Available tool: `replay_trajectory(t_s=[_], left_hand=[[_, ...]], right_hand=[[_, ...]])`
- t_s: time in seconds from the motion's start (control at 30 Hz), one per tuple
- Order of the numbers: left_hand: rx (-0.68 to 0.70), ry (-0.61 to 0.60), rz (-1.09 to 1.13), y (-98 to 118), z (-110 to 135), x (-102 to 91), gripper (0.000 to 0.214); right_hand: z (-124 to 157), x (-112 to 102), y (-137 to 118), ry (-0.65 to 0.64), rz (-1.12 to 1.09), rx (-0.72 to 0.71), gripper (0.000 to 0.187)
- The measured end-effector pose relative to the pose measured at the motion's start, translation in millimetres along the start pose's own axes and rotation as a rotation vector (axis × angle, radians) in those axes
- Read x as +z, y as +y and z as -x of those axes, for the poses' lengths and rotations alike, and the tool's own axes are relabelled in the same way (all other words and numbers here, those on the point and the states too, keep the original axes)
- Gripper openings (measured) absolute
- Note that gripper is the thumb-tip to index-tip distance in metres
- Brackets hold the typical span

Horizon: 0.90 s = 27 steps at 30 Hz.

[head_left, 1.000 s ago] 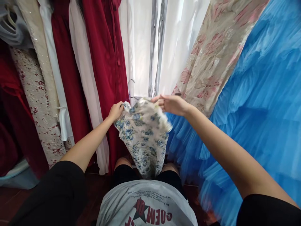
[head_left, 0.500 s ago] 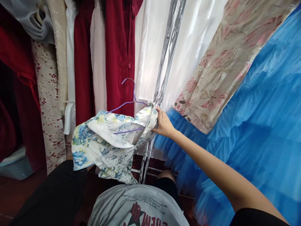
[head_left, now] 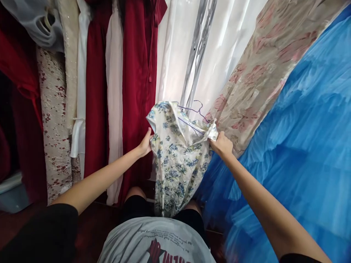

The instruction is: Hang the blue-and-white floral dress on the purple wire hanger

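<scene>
A white dress [head_left: 175, 160] with blue and yellow flowers hangs in front of me, its neckline up and its lower end down between my knees. Inside its shoulders is a thin purple hanger [head_left: 197, 109], whose hook sticks out above the neckline. My right hand [head_left: 222, 144] is closed on the dress at the right shoulder. On the opposite edge, below the left sleeve, my left hand [head_left: 146, 143] grips the cloth, thumb in front and other fingers partly hidden.
Dark red dresses [head_left: 138, 73] and a sequined floral one [head_left: 56, 128] hang at left. A metal truss post [head_left: 196, 54] stands before white cloth [head_left: 229, 44]. At right hang a beige floral dress [head_left: 255, 84] and blue ruffled tulle [head_left: 301, 153]. A grey bin [head_left: 15, 193] sits low at left.
The dress and hanger have swung to the right and the dress now hangs more upright, its front spread out. My left hand has come into sight, holding its left edge. My right hand has moved right.
</scene>
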<state>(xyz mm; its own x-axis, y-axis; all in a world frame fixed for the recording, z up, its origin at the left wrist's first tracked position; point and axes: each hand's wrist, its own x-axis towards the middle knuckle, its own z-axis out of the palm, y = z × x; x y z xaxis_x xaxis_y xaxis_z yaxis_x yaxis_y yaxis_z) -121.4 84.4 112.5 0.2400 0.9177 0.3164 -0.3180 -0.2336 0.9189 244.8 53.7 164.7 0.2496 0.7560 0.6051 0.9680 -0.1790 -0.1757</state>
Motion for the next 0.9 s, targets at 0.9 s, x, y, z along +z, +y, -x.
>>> replay_trajectory(t_s=[0.9], left_hand=[[-0.145, 0.243, 0.037, -132.0, 107.9, 41.2, 0.071]], right_hand=[[124.9, 67.7, -59.9, -0.435, -0.226, -0.521, 0.037]])
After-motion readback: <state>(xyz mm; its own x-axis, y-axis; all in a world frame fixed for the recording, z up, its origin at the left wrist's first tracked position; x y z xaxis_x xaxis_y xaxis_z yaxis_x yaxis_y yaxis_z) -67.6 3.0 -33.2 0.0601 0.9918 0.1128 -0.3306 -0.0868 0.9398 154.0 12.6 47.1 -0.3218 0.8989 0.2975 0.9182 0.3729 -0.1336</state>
